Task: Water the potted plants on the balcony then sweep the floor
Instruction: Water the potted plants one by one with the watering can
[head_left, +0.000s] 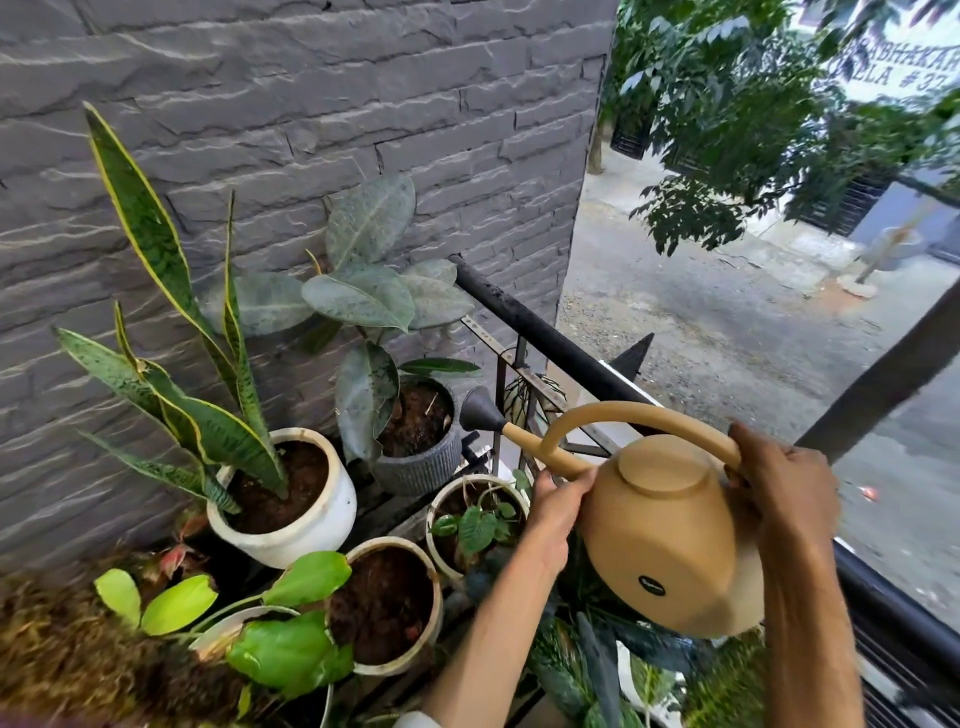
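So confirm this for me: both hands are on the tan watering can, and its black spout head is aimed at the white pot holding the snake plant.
Not quite. In the head view both hands, left hand and right hand, do hold the tan watering can, but its black spout head is beside the grey ribbed pot with the rubber plant, not the white pot.

A: Where's the watering can (670, 530)?
B: Just inside the black railing (530, 325), tan, tipped, its dark rose (475, 410) beside the grey ribbed pot (421, 467).
A: And the other plants?
B: Further from the railing than the grey pot: a snake plant in a white pot (311, 525), then a pot of bare soil (387, 605).
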